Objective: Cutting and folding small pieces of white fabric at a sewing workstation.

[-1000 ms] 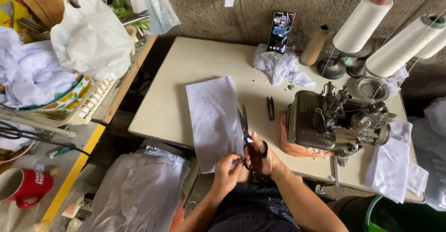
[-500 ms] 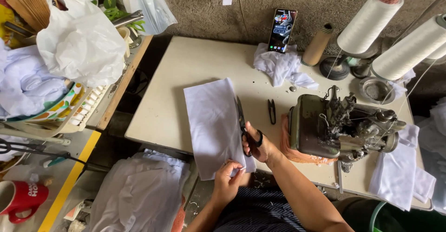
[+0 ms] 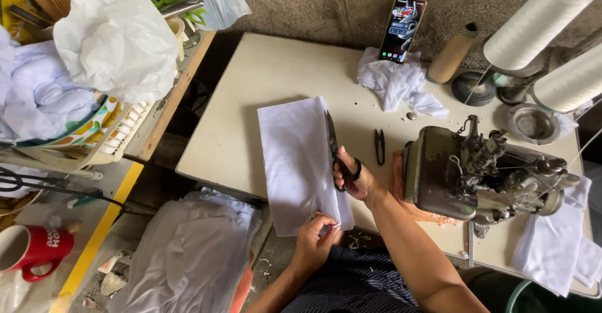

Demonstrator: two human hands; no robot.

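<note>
A white cloth (image 3: 295,162) lies flat in the middle of the frame on a pale table (image 3: 251,93), its lower end hanging over the near edge. The right hand (image 3: 354,178) has its fingers closed through the handles of black scissors (image 3: 334,147), whose blades run up along the cloth's right edge. The left hand (image 3: 316,234), just below, pinches the cloth's lower right corner between closed fingertips.

Just right of the scissors lies a small black thread snipper (image 3: 379,147), and beyond it, at the right of the frame, stands a grey sewing machine (image 3: 476,175). A crumpled white rag (image 3: 398,84) sits at the upper middle with a phone (image 3: 403,30) propped against the wall above it. Large cones of white thread (image 3: 539,25) stand at the upper right. At the lower left is a red mug (image 3: 34,250), and a heap of white fabric (image 3: 188,256) lies below the table edge. A white plastic bag (image 3: 113,43) rests at the upper left.
</note>
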